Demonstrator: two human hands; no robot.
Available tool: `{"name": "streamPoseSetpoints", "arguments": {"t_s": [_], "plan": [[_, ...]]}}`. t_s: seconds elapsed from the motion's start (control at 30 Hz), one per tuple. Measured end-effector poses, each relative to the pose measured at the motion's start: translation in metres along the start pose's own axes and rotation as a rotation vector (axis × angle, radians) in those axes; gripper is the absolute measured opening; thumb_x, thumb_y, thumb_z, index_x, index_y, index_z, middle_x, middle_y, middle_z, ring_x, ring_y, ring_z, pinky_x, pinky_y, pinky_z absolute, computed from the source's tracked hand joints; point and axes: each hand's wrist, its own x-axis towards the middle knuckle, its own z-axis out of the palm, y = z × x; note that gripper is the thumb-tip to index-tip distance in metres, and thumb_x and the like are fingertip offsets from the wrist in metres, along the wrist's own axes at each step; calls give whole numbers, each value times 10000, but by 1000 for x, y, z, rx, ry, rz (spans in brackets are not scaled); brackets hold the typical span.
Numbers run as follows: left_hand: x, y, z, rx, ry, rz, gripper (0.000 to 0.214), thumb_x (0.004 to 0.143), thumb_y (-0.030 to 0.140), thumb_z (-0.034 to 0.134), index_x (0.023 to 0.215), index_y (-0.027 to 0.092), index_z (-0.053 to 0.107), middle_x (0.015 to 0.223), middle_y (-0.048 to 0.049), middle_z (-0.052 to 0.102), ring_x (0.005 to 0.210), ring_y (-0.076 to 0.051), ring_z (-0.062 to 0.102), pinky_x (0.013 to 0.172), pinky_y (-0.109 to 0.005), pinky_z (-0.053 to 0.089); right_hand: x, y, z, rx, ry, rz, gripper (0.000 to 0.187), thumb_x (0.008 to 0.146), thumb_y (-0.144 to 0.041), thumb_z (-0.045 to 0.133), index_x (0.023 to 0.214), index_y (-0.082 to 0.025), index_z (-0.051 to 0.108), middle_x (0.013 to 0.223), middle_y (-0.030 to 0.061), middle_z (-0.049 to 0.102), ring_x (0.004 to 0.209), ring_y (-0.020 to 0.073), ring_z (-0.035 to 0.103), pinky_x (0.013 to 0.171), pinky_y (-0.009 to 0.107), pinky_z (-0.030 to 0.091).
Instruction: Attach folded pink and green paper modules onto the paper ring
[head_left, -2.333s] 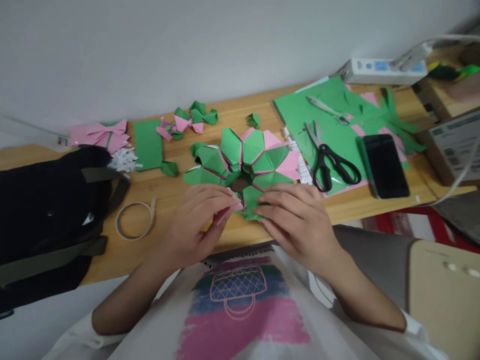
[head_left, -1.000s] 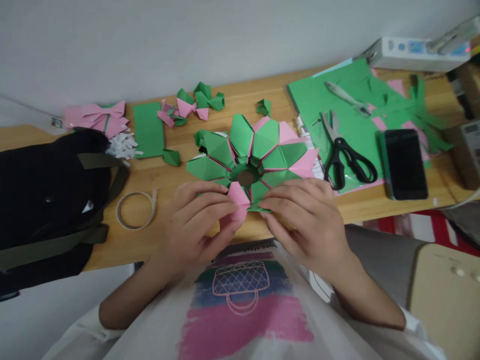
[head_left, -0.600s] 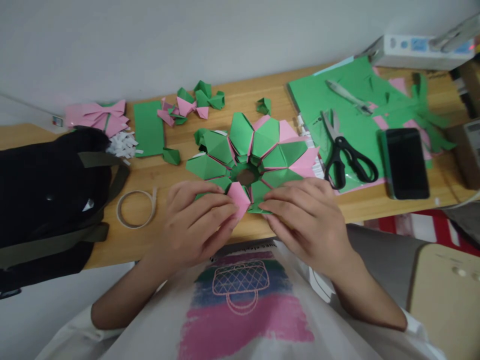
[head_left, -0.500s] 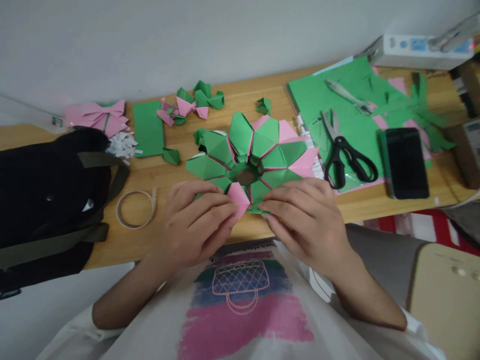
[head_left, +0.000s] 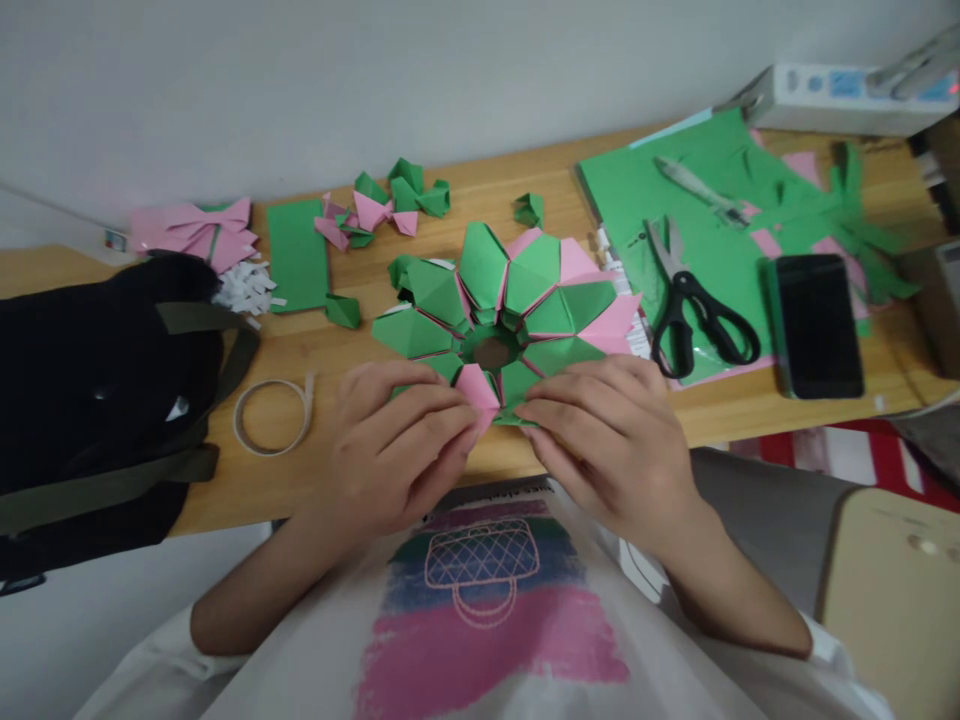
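Note:
A ring-shaped paper flower [head_left: 532, 285] of folded green and pink pieces lies on the table, with a round hole at its middle. At its near side, my left hand [head_left: 405, 440] is closed, its fingertips pinching a pink folded paper piece [head_left: 477, 384]. My right hand [head_left: 611, 440] is closed as well, thumb and fingers pinching a green folded paper piece [head_left: 514, 414] just right of the pink one. The two pieces meet between my hands. My fingers hide part of the flower's near rim.
Small folded paper pieces [head_left: 405, 190] lie toward the wall. Scissors [head_left: 694, 300], a cutter knife [head_left: 701, 190] and a phone [head_left: 817, 325] rest around green sheets [head_left: 622, 190] at right. Leftward are a tape ring [head_left: 238, 425] and a black bag [head_left: 97, 390].
Both hands keep their pinch on the pieces at the flower's near edge, with hardly any movement. The view has shifted very slightly.

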Motion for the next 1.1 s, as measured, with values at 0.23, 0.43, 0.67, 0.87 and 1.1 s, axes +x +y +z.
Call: {"name": "streamPoseSetpoints", "arguments": {"t_s": [0.23, 0.43, 0.67, 0.87, 1.1], "plan": [[1, 1, 0, 13, 16, 28, 75, 891, 155, 622, 952, 196, 639, 860, -6, 745, 881, -213, 637, 767, -401, 502, -1, 1, 0, 3, 5, 6, 63, 903, -181, 609, 930, -202, 662, 903, 13, 746, 868, 180, 647, 802, 363, 427], [1, -1, 0, 1, 22, 50, 93, 874, 130, 643, 954, 177, 645, 865, -14, 744, 876, -216, 634, 758, -397, 500, 0, 1, 0, 19, 2, 7, 66, 891, -171, 621, 927, -196, 670, 900, 21, 744, 867, 188, 653, 798, 367, 429], [-1, -1, 1, -8, 11, 22, 55, 903, 172, 609, 946, 182, 641, 869, -8, 740, 894, -217, 632, 781, -395, 501, -1, 2, -1, 51, -8, 15, 82, 884, -164, 620, 935, -188, 679, 911, 25, 739, 871, 187, 649, 799, 373, 431], [1, 0, 1, 0, 12, 20, 61, 905, 171, 599, 923, 195, 652, 859, 3, 742, 889, -203, 639, 778, -380, 502, -1, 2, 0, 51, -2, 6, 78, 876, -156, 632, 935, -175, 680, 915, 32, 744, 879, 193, 656, 808, 382, 438], [0, 1, 0, -1, -1, -1, 95, 905, 170, 588, 945, 228, 652, 872, 5, 745, 903, -217, 652, 779, -409, 509, 0, 2, -1, 53, -16, -5, 81, 876, -161, 631, 926, -188, 688, 911, 18, 740, 872, 186, 651, 792, 378, 432]]}}
